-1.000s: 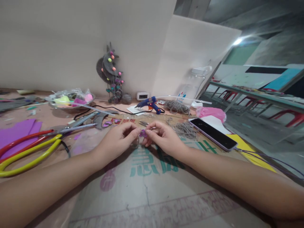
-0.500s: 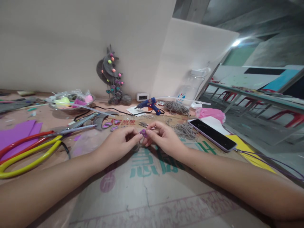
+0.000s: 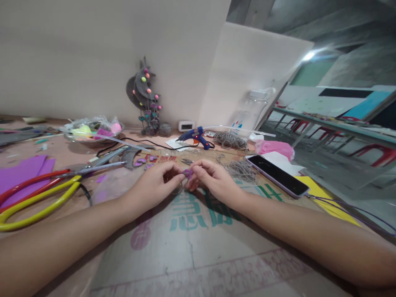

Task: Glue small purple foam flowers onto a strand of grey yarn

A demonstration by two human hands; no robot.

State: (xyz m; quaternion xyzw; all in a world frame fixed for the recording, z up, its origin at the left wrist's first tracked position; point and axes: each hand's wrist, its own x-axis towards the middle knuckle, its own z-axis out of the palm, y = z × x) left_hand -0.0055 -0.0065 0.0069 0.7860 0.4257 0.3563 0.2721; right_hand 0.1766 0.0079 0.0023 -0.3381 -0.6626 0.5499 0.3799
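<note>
The purple piece (image 3: 187,173) edges slightly right. The left hand (image 3: 159,180) and right hand (image 3: 213,180) pinch it; slack pressure could drop it.

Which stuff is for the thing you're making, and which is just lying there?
For the making, it seems:
- purple piece, held between the fingertips of the left hand and right hand
- probably the grey string
- probably the glue gun, its red light on

Just lying about, I think:
- phone
- bottle
- clock
- pink bag
</note>
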